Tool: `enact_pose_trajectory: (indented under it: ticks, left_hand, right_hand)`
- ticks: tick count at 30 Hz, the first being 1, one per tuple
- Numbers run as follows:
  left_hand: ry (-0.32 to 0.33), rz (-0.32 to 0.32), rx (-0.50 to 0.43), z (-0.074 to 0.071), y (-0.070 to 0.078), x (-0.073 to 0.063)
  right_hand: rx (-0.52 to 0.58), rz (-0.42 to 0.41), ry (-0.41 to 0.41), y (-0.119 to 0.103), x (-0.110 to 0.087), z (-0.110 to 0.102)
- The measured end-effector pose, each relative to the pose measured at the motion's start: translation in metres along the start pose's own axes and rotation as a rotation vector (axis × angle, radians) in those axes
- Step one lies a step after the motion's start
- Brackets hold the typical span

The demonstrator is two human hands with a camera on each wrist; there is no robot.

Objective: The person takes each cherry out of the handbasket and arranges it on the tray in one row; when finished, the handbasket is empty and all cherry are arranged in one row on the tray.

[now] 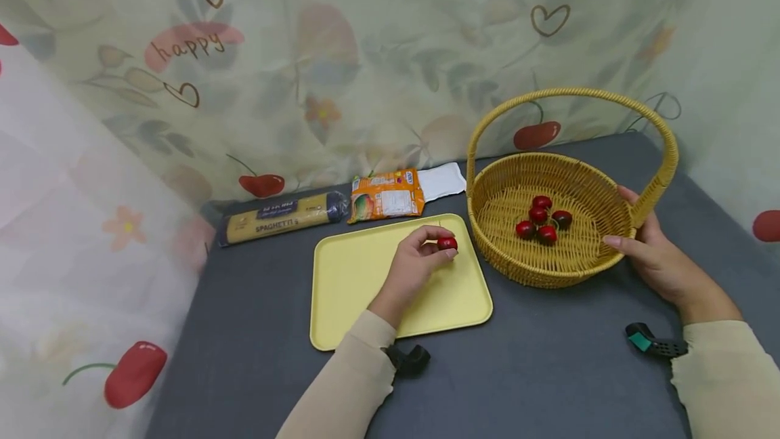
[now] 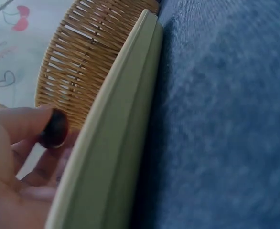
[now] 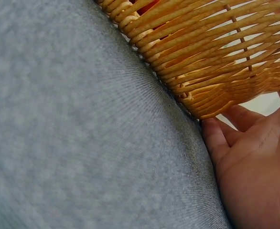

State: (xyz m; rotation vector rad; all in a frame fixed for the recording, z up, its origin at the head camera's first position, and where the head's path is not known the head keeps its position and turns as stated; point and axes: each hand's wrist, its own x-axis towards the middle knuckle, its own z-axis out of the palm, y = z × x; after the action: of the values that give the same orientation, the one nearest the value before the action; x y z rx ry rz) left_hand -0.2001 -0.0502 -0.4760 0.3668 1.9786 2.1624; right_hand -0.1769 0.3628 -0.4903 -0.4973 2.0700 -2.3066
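Between its thumb and fingers, my left hand [image 1: 414, 266] pinches a dark red cherry [image 1: 447, 243] over the right part of the yellow tray [image 1: 347, 290]. The same cherry [image 2: 55, 129] shows in the left wrist view, close by the tray's rim [image 2: 106, 109]. My right hand [image 1: 661, 259] grips the right side of the wicker basket [image 1: 496, 259], thumb over the rim beside the handle's base. Fingertips reach under the woven side [image 3: 216, 62] in the right wrist view. Several cherries [image 1: 539, 217] lie grouped on the basket's floor.
Behind the tray lie a spaghetti pack [image 1: 283, 217], an orange packet [image 1: 386, 195] and a white packet [image 1: 441, 181]. The basket's tall handle [image 1: 573, 92] arches above it. A printed curtain [image 1: 365, 73] hangs along the back of the grey table [image 1: 518, 371].
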Motion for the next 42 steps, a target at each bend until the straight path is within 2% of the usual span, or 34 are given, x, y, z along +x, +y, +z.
enact_pose_trajectory:
  ticks: [4,10,16,21,25,33,42]
  left_hand:
    - [-0.024,-0.035,0.144,0.004,-0.009,-0.003]
    - [-0.033,-0.001,0.309,0.006,-0.012,-0.002]
    - [-0.023,0.015,0.378,0.008,-0.014,-0.004]
    - [-0.046,0.022,0.503,0.011,-0.015,-0.005]
    - [-0.044,0.043,0.572,0.013,-0.015,-0.004]
    - [-0.047,0.075,0.645,0.015,-0.016,-0.002]
    - [-0.028,0.074,0.591,0.015,-0.014,-0.004]
  right_hand:
    - [0.008,0.001,-0.006,0.0,0.001,0.0]
    - [0.016,-0.005,-0.013,0.003,0.0,-0.004]
    - [0.011,0.012,-0.015,0.002,0.002,-0.003]
    - [-0.009,0.037,0.001,0.0,0.002,-0.002]
    - [-0.001,0.024,-0.001,0.001,0.002,-0.003]
    - [0.003,0.016,-0.01,0.001,0.001,-0.004]
    - [-0.023,0.053,-0.002,-0.002,0.0,-0.002]
